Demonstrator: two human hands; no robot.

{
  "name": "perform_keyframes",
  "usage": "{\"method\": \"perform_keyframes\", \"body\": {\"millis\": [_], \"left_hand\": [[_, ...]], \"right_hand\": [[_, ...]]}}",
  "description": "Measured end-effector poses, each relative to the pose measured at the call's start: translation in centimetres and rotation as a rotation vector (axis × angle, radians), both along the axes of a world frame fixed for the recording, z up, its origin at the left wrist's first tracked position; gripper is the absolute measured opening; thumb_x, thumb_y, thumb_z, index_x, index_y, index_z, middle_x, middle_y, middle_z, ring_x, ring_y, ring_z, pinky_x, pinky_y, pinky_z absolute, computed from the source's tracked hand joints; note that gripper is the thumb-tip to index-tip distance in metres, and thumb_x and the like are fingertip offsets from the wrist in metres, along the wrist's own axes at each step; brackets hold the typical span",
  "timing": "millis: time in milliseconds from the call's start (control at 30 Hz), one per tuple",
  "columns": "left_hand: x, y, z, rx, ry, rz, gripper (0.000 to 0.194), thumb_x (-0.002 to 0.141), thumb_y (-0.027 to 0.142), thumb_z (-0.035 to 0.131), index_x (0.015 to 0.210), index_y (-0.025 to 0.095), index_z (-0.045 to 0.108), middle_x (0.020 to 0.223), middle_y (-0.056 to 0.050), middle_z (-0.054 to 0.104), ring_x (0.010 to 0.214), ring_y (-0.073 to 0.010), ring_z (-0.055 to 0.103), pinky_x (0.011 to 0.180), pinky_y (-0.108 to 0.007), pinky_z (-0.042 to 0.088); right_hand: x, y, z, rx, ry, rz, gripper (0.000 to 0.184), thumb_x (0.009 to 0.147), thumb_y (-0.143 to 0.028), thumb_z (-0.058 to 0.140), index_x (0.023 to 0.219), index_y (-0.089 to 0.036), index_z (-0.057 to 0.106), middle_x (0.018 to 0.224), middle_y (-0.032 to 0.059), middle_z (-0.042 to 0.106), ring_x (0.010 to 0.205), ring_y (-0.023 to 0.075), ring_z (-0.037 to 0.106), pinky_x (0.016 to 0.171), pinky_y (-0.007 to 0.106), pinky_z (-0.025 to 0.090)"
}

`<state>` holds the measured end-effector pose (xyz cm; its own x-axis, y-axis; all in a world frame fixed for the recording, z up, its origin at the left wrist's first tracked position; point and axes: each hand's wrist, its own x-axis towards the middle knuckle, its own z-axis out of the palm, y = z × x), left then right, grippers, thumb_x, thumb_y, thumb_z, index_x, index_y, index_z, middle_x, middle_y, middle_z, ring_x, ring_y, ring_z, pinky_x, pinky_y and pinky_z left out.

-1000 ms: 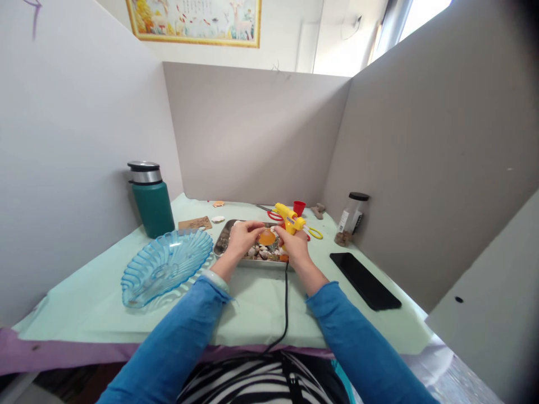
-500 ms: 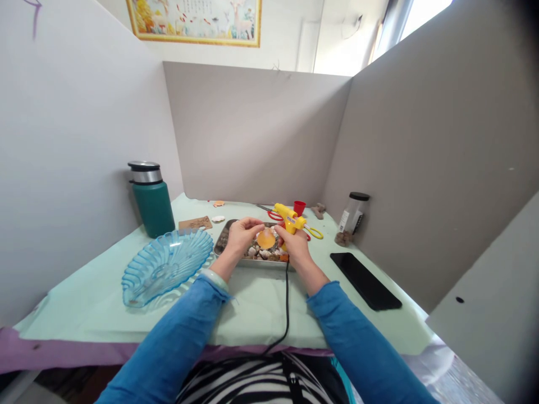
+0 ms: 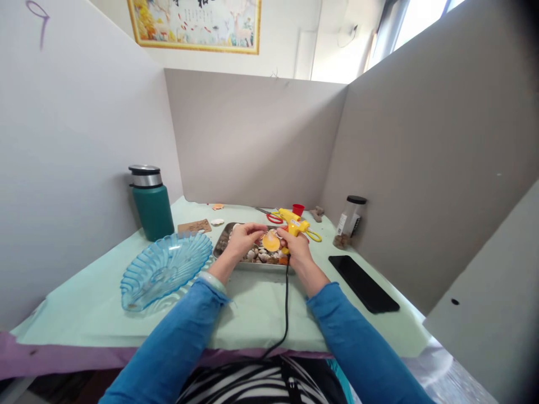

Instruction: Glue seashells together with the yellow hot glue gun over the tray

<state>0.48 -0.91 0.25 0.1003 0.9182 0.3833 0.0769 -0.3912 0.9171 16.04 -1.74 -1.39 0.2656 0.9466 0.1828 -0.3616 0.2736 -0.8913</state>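
An orange scallop shell [image 3: 270, 242] is held up between my two hands, above a metal tray [image 3: 252, 266]. My left hand [image 3: 242, 242] is closed, its thumb and fingertips pinched together at the shell's upper left edge. What exactly lies in that pinch is too small to make out. My right hand [image 3: 298, 251] wraps around a yellow hot glue gun [image 3: 296, 223], while its thumb and forefinger reach to the shell's right edge. A black cord [image 3: 287, 303] runs from the gun down toward my lap. Small shells and pebbles [image 3: 261, 256] fill the tray.
On the left stand a blue shell-shaped dish [image 3: 166, 272] and a green bottle [image 3: 152, 207]. Behind the tray lie a brown card [image 3: 194, 226], a white shell [image 3: 217, 222], scissors [image 3: 275, 219] and a red cup [image 3: 298, 210]. Rightward are a phone [image 3: 364, 284] and a jar [image 3: 349, 224].
The shell has shifted slightly right and its face shows more clearly. My right hand and the glue gun have turned a little. The whole view has tilted up slightly.
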Motion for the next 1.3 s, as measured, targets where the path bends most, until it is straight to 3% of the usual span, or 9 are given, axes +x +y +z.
{"method": "perform_keyframes", "body": {"millis": [333,600,800,1033,1300], "left_hand": [[-0.23,0.55,-0.34,0.011,0.019,0.007,0.024,0.066,0.033,0.077,0.081,0.015,0.078,0.075,-0.005,0.074,0.059,-0.0132,0.061,0.061,-0.025,0.05],[-0.58,0.61,-0.4,-0.034,-0.016,0.051,0.023,0.069,0.036,0.074,0.074,0.014,0.072,0.059,-0.002,0.066,0.053,-0.0116,0.058,0.057,-0.023,0.046],[-0.3,0.69,-0.61,-0.066,-0.078,-0.004,0.028,0.068,0.04,0.074,0.074,0.013,0.067,0.067,-0.002,0.068,0.051,-0.0102,0.057,0.056,-0.024,0.049],[0.08,0.33,-0.52,-0.146,-0.164,-0.03,0.024,0.065,0.028,0.077,0.078,0.012,0.065,0.065,-0.002,0.067,0.048,-0.009,0.057,0.055,-0.025,0.051],[0.15,0.09,-0.22,-0.119,-0.189,-0.012,0.024,0.064,0.024,0.077,0.08,0.011,0.065,0.065,-0.002,0.068,0.049,-0.0101,0.059,0.055,-0.024,0.05]], "right_hand": [[0.26,0.6,-0.46,-0.025,0.055,0.138,0.028,0.057,-0.027,0.08,0.075,-0.016,0.061,0.047,-0.0075,0.049,0.039,0.0057,0.04,0.038,0.018,0.037],[0.06,-0.15,0.02,-0.077,-0.043,0.11,0.023,0.062,-0.025,0.072,0.081,-0.016,0.062,0.052,-0.0036,0.058,0.039,0.0081,0.048,0.037,0.019,0.038],[0.05,-0.18,0.08,-0.064,-0.043,0.098,0.021,0.064,-0.024,0.071,0.081,-0.016,0.061,0.054,-0.0035,0.06,0.039,0.0074,0.047,0.036,0.019,0.038],[0.0,0.1,-0.11,-0.031,-0.003,0.108,0.024,0.064,-0.025,0.076,0.079,-0.016,0.06,0.055,-0.0053,0.058,0.039,0.0054,0.044,0.036,0.018,0.04],[0.06,0.13,-0.25,-0.048,0.002,0.089,0.026,0.061,-0.024,0.076,0.08,-0.015,0.062,0.057,-0.0043,0.06,0.039,0.0054,0.045,0.036,0.018,0.04]]}}
